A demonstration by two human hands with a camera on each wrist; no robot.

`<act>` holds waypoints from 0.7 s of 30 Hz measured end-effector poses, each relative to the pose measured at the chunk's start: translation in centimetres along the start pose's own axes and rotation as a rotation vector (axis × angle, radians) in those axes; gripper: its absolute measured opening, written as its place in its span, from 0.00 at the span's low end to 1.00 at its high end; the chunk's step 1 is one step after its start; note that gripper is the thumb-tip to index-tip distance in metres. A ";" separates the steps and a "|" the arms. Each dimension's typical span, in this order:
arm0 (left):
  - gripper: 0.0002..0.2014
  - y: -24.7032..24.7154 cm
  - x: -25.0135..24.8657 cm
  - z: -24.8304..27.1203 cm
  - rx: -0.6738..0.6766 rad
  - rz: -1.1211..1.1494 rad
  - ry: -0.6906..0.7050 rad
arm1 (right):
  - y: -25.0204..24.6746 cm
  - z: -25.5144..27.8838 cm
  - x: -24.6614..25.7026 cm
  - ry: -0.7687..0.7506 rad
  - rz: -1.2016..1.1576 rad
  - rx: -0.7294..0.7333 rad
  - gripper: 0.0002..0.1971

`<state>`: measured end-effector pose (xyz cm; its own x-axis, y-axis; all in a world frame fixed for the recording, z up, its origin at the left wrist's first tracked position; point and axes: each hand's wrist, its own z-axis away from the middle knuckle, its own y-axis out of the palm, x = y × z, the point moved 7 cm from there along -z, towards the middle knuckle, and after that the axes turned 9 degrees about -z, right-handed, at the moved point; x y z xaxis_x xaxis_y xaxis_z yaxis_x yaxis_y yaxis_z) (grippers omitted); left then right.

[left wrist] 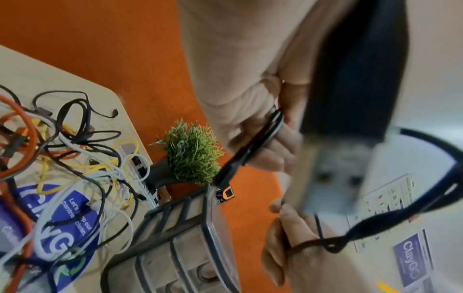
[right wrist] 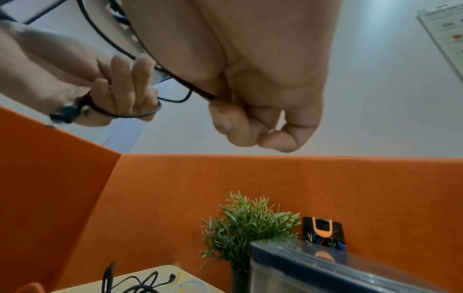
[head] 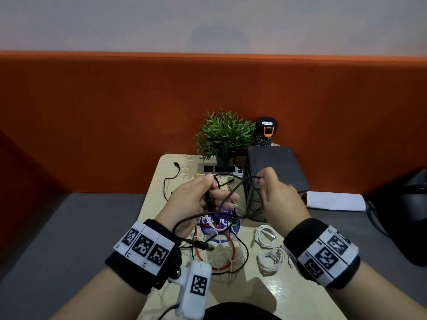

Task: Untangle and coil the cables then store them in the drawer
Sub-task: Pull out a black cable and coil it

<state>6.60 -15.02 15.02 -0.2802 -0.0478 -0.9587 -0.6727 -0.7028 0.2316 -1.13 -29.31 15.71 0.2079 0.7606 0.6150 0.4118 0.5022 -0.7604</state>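
Head view shows our left hand and right hand, raised above the desk, each pinching one thin black cable strung between them. It looks light and limp; we judge gripping near its plug best.

The light is soft and even, fairly bright, and my head view stays sharp with bowed edges. The plant throws a faint leafy shadow on the table. In my left wrist view, a USB plug close to the lens is badly blurred. My right wrist view stretches strongly near its borders.
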 end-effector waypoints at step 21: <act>0.14 -3.1 0.7 -1.3 -0.192 -0.088 0.101 | -2.1 1.6 4.8 -0.313 -0.056 -0.156 0.09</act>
<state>9.35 -13.76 13.47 -0.1502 -0.0447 -0.9876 -0.5464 -0.8288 0.1206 -2.41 -26.07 19.93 -0.0911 0.8351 0.5425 0.5504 0.4962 -0.6715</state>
